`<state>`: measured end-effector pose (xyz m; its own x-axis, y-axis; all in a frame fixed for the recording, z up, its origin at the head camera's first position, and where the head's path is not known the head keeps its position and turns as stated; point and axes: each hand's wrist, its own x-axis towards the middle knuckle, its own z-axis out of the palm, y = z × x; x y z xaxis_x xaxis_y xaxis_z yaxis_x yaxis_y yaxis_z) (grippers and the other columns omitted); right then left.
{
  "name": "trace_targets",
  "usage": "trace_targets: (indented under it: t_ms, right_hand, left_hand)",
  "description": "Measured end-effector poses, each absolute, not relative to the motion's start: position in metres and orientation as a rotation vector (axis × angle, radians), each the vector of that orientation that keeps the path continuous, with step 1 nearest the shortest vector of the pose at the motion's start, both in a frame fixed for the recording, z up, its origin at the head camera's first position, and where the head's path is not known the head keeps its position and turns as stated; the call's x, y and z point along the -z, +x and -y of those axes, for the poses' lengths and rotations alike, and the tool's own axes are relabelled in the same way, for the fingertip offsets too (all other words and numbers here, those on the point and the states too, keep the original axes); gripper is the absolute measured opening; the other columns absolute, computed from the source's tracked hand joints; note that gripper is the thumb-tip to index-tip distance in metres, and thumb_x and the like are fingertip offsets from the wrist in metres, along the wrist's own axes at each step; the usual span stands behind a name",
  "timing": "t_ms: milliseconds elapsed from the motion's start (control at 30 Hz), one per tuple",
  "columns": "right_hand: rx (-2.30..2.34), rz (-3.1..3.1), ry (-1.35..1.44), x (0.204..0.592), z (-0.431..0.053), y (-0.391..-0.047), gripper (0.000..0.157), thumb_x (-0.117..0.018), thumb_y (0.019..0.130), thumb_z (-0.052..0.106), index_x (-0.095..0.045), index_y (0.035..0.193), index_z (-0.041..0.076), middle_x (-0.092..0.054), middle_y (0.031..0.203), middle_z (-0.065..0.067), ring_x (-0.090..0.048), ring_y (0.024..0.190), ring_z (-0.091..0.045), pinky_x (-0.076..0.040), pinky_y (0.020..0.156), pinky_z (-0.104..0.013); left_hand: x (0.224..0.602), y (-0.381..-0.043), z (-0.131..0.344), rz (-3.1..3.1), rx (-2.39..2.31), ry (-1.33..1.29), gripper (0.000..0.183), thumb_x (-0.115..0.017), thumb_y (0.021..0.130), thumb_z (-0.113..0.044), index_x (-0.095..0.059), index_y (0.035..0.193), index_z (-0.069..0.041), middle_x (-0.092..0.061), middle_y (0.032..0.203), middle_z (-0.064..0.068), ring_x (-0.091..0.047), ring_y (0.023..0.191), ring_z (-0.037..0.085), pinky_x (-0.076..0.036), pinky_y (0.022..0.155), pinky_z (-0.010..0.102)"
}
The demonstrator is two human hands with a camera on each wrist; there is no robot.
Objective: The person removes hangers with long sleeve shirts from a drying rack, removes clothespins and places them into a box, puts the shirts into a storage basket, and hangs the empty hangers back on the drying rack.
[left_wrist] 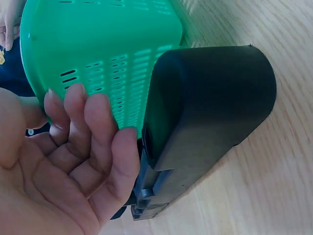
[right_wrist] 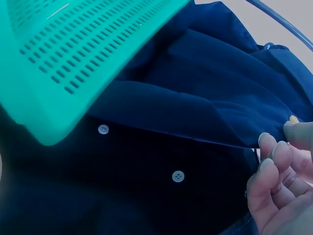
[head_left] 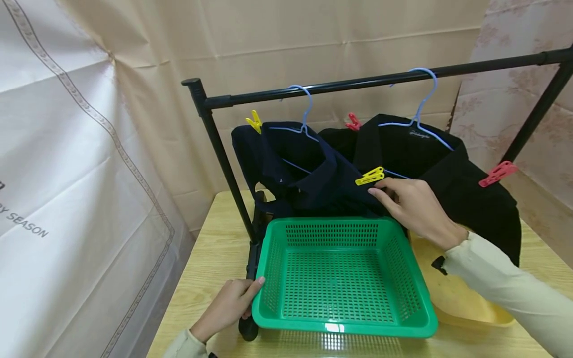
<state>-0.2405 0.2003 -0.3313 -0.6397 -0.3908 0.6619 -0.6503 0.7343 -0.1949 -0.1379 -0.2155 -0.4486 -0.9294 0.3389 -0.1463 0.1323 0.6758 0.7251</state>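
Note:
My left hand (head_left: 230, 303) holds the near left corner of a green plastic basket (head_left: 344, 328), its thumb over the rim. In the left wrist view the curled fingers lie under the rim, against the slotted wall. My right hand (head_left: 414, 206) pinches the shoulder of a navy shirt (head_left: 333, 174) between thumb and fingers, right beside a yellow clothespin (head_left: 369, 176) clipped there. Another yellow clothespin (head_left: 254, 122) grips the shirt's other shoulder. The shirt hangs on a blue hanger (head_left: 309, 107); its white button (right_wrist: 178, 176) shows in the right wrist view. Inside the basket nothing lies.
A black rack's bar (head_left: 358, 84) runs across above, with its foot (left_wrist: 215, 98) beside the basket. To the right hangs a black shirt (head_left: 485, 211) with red clothespins (head_left: 498, 174) on its shoulders. Beneath my right forearm stands a yellow basin (head_left: 461, 298) on the wooden table (head_left: 201, 258).

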Motion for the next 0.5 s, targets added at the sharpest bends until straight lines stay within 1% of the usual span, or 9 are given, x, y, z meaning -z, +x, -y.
trace_targets:
  t_ms: [200,400,467,500]
  right_hand:
    - [-0.52,2.33,0.802,0.3294,-0.1981,-0.2443,0.007,-0.066,0.092,0.024,-0.068,0.089,0.018,-0.046,0.061,0.012,-0.039,0.051,-0.004,-0.034,0.047,-0.024]
    - [-0.481,2.376,0.819,0.3266,-0.1969,-0.2463,0.016,-0.065,0.092,0.026,-0.061,0.078,0.021,-0.037,0.055,0.012,-0.034,0.045,-0.004,-0.031,0.044,-0.024]
    - [-0.473,2.386,0.835,0.3255,-0.1964,-0.2476,0.017,-0.064,0.093,0.027,-0.06,0.077,0.021,-0.035,0.054,0.012,-0.034,0.044,-0.004,-0.031,0.044,-0.024]
    - [-0.472,2.385,0.847,0.325,-0.1961,-0.2484,0.016,-0.064,0.093,0.027,-0.062,0.079,0.02,-0.036,0.054,0.012,-0.034,0.044,-0.004,-0.032,0.044,-0.024]
  left_hand:
    - [0.4512,-0.1373,0.2155,-2.637,-1.17,0.376,0.055,-0.037,0.098,-0.055,-0.059,0.068,-0.015,-0.049,0.048,-0.004,-0.046,0.041,0.011,-0.039,0.042,0.027]
    - [0.4526,-0.136,0.2121,-2.685,-1.137,0.389,0.053,-0.038,0.099,-0.053,-0.058,0.066,-0.016,-0.047,0.045,-0.007,-0.044,0.038,0.01,-0.039,0.041,0.027]
    - [0.4533,-0.1353,0.211,-2.694,-1.118,0.38,0.055,-0.037,0.098,-0.054,-0.057,0.064,-0.016,-0.047,0.044,-0.008,-0.045,0.038,0.01,-0.04,0.04,0.027]
    - [0.4535,-0.1349,0.2103,-2.695,-1.114,0.371,0.056,-0.037,0.098,-0.055,-0.057,0.063,-0.017,-0.047,0.044,-0.008,-0.046,0.037,0.01,-0.04,0.04,0.027]
